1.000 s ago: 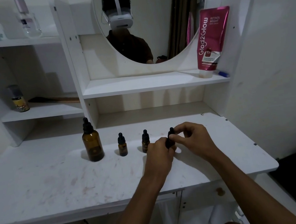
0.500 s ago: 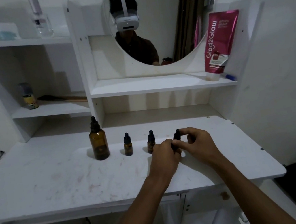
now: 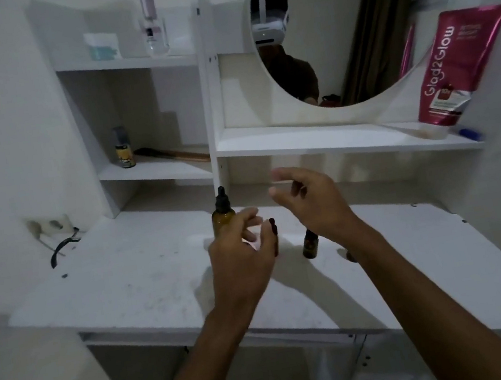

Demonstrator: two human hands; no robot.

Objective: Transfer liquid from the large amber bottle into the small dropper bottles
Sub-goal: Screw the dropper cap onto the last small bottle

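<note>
At the left edge of the frame a wall socket is sitting just above the white worktop, a black cable trailing below it. On a shelf in the upper left a small spray can is standing. Near the centre the large amber bottle is standing upright on the worktop, black dropper cap on. The left hand is hovering just in front of it, fingers loosely curled and gripping nothing. Just right of its fingertips a small dropper bottle is standing, capped. The right hand is hanging above the worktop, fingers spread and relaxed. Below its wrist a second small dropper bottle is standing, and a third small dropper bottle is peeking from under the forearm. At the upper right a pink tube is leaning beside the round mirror.
</note>
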